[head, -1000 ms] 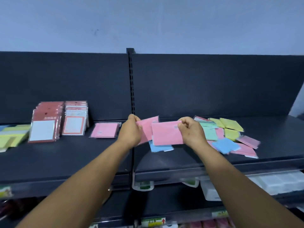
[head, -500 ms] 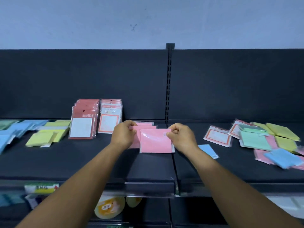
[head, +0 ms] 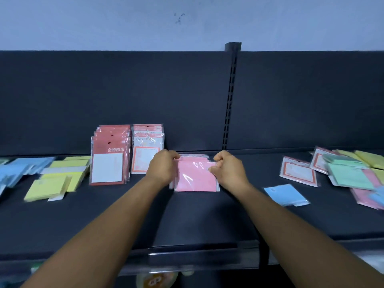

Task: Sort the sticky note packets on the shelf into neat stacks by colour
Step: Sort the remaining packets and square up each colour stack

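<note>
pink stack: pink sticky note packets [head: 196, 177] flat on the dark shelf [head: 207, 221], mid-bay, just right of the white red-bordered packs [head: 148, 151]. Lower layers fan out at the back and left edges, so not squared yet.
left hand [head: 164, 168]: fingers curled round the stack's left edge, gripping it.
right hand [head: 227, 168]: fingers curled, pinching the top right corner of the clear wrap.
risk, slip: glossy wrappers. Squeezing from both sides could pop the top packet up or skate it off the pile.
risk, skew: letting go before the edges are tapped flush leaves the fan in place.
risk, neighbours: left knuckles are just beside the white red-bordered packs and near the leaning red-backed packs [head: 111, 155]; a sideways nudge could tip those.
risk, mixing: unsorted heap far right, green packets [head: 349, 173] over pink and yellow, with the loose blue packet [head: 285, 194] between it and the stack. Easy to drag the wrong colour in.
sorted so far, my read: yellow packets [head: 56, 181] and blue packets [head: 18, 169] at left look grouped but loose.
hidden: fingertips of both hands; packet count in the pink stack; its left edge behind the left hand.
cut off: right heap and the blue group at left run out of frame.
unclear: wrapper print too small; right edge blurred.
</note>
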